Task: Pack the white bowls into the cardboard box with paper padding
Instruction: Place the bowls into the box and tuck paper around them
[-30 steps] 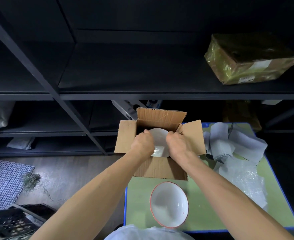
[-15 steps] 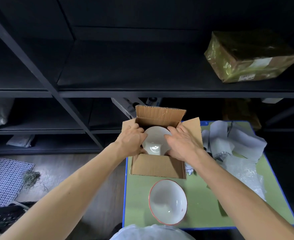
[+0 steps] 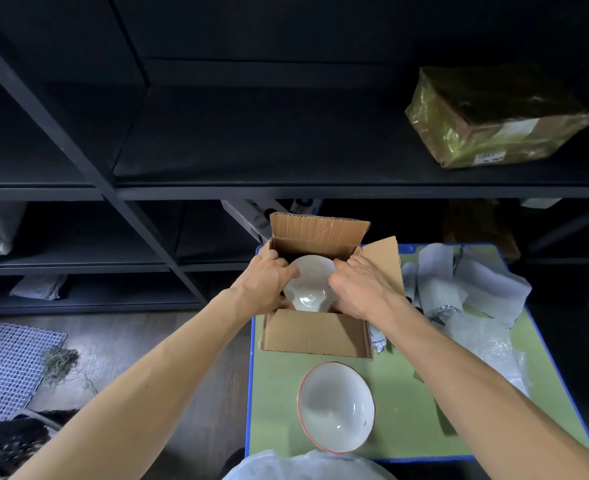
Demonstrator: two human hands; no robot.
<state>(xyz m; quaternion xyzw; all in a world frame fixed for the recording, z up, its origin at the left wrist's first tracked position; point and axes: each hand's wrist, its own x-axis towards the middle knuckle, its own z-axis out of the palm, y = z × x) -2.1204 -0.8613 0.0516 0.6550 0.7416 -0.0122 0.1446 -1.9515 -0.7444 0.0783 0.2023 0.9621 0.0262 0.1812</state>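
No readable text. Wrapped parcel (image 3: 494, 116) on shelf has white label (image 3: 490, 156), print too small. Rimmed bowl (image 3: 336, 407) has tiny red mark, illegible.

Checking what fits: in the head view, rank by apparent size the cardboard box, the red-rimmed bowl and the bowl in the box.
1. Cardboard box
2. Red-rimmed bowl
3. Bowl in the box, though it is farther away and partly covered by both hands, so the bowls may match.

A: Lighting check?
B: Dim overall. Light falls on my hands (image 3: 321, 289) and the green table (image 3: 407, 403) under them; shelving (image 3: 286, 133) beyond them is near black.
A: Glare? Distortion?
B: Small highlights in the bowl (image 3: 336, 407) below my hands. Shelf lines bend toward the edges. Focus slightly soft.
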